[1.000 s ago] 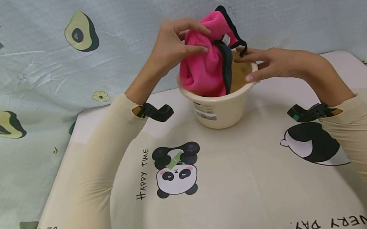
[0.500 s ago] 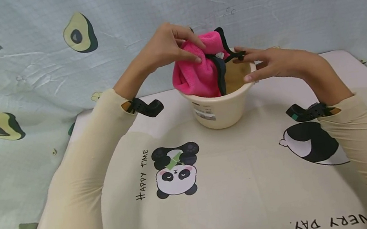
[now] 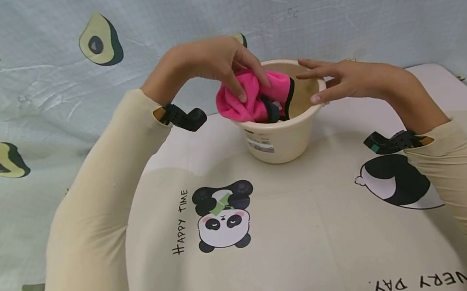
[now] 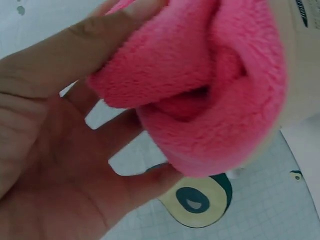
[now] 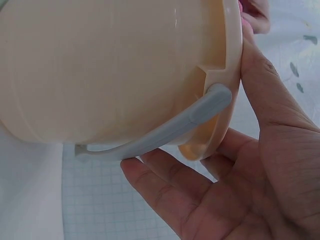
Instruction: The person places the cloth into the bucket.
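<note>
My left hand (image 3: 216, 62) pinches a bunched pink fleecy cloth (image 3: 239, 109) with dark edging, between thumb and fingers. It lies over the near left rim and partly inside a cream plastic bucket (image 3: 285, 142); its lower part is hidden by the wall. In the left wrist view, folds of the cloth (image 4: 235, 120) hang from my fingertips. My right hand (image 3: 357, 79) holds the bucket's right rim. The right wrist view has the thumb against the rim and fingertips touching the grey carrying handle (image 5: 170, 131) outside.
The bucket stands at the back of a table with a panda-print cover (image 3: 292, 237). Right behind it hangs a pale curtain with avocado prints (image 3: 151, 22). A printed label (image 3: 260, 141) is on the bucket's front.
My left hand has lowered the pink cloth down and slightly left, and its raised upper part has sunk into the bucket. My right hand has stayed at the rim.
</note>
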`<state>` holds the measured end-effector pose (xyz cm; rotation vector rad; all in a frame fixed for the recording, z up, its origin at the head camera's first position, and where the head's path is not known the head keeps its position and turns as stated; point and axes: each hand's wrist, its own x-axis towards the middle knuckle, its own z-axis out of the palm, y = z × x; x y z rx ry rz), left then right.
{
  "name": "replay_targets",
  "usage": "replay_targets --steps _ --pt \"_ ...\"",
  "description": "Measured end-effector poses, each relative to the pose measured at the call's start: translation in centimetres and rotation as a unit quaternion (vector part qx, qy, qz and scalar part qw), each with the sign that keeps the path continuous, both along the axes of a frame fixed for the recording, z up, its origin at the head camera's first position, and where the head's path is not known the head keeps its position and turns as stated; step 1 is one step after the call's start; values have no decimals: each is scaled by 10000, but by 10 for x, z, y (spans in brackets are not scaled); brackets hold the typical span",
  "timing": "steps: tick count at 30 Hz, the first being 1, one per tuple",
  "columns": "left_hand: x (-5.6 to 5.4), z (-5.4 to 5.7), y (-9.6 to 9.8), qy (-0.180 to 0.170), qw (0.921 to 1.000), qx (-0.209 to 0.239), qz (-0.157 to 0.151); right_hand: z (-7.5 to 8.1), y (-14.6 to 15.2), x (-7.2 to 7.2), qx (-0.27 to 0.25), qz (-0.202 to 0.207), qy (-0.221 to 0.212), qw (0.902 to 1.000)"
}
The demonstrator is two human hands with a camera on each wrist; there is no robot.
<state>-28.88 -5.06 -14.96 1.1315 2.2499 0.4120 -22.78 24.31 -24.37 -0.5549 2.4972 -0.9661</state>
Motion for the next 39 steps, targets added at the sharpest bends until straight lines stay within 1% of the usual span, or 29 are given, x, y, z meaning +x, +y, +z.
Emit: replay_targets --steps 2,4,6,7,8,10,13,15,18,20,22,25,28,30,34,39 --pt "1 4 3 -174 9987 -475 -27 0 0 0 -52 26 -19 10000" --pt "1 7 6 -281 9946 -997 -6 0 1 0 -104 43 -33 9999" --pt "3 9 8 -357 9901 -1360 6 0 1 0 -130 53 -38 9999" --pt "3 9 9 -343 9888 -1454 -15 0 1 0 -130 50 -39 9999" --pt "4 9 9 -276 9884 -1492 -80 0 1 0 -134 48 -41 9999" --pt "4 8 10 -88 9900 -1376 -303 0 2 0 -138 45 -48 9999" --pt "4 6 12 333 9901 -1204 -639 1 2 1 -147 45 -65 9999" --pt "2 5 16 474 9897 -1078 -815 1 3 1 -146 44 -75 9999" --pt "0 1 25 410 9897 -884 -1047 1 3 1 -140 42 -83 9999" --pt "-1 -1 33 243 9894 -814 -1181 0 4 1 -171 29 -104 9998" --pt "-3 -3 42 104 9882 -858 -1267 0 5 1 -208 24 -125 9997" --pt "-5 -4 54 74 9844 -1179 -1307 -1 6 1 -258 15 -145 9996" --pt "-7 -4 65 120 9803 -1532 -1244 -1 6 2 -252 16 -135 9996" --pt "-8 -5 69 143 9785 -1669 -1202 0 6 2 -237 17 -119 9996" --pt "-12 -7 73 108 9784 -1736 -1115 0 6 2 -265 66 -118 9996" --pt "-15 -10 71 47 9799 -1716 -1020 1 4 1 -264 105 -142 9995"
